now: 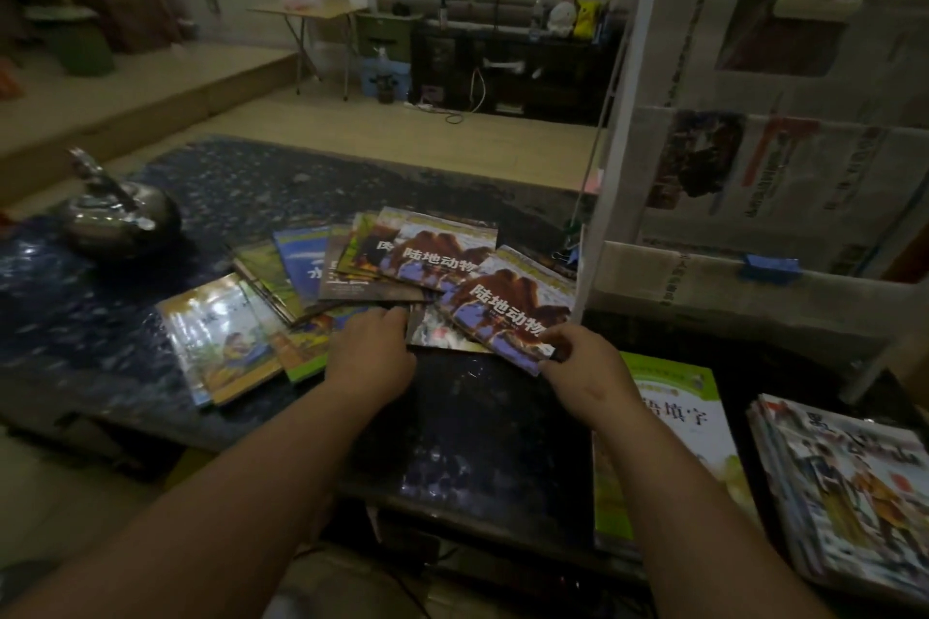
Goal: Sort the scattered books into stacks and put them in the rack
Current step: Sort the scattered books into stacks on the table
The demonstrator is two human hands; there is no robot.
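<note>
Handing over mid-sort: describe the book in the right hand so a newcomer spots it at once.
Left of the white rack, books lie fanned on the dark table. It is the camel-cover book nearest the rack, pinched at its near corner by the right hand; its twin lies farther back, unheld.

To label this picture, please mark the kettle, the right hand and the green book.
kettle (120,221), head view, round body.
right hand (584,369), head view, its back.
green book (689,437), head view, front cover.
</note>
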